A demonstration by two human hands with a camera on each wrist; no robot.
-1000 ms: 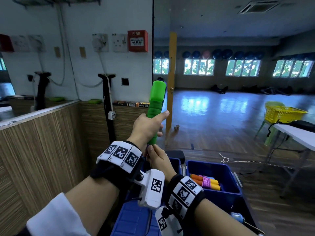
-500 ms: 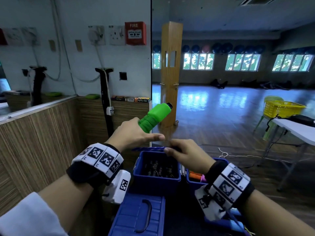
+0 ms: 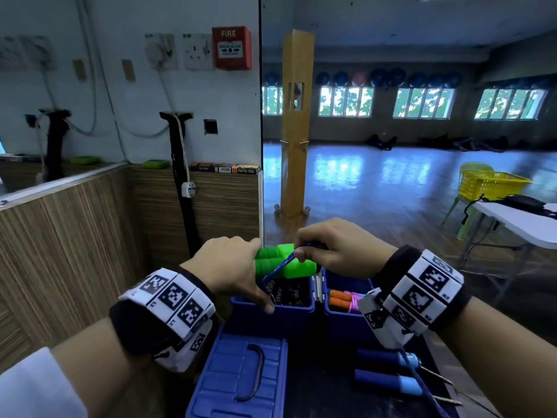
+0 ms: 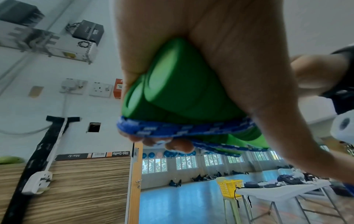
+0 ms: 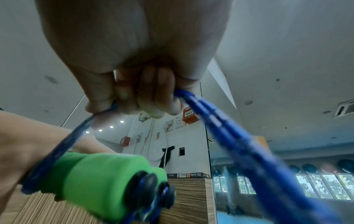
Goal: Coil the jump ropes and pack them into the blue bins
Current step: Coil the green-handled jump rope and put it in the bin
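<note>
Gripping the two green handles side by side, the left hand holds them level just above the left blue bin in the head view, while the right hand pinches the blue rope where it crosses the handles. To the right of that bin, a second blue bin holds an orange-handled rope; in front of the left bin lie a blue lid and, further right, a pair of blue handles.

The left wrist view adds what the head view hides: the handles' flat butt ends pressed together in the palm, the rope wrapped under them, the fingertips curled over it.

The right wrist view alone shows the handles' black cord ends, and the rope running doubled out of the right fingers, which are closed tightly round it, with another strand leading down to the handles.
</note>
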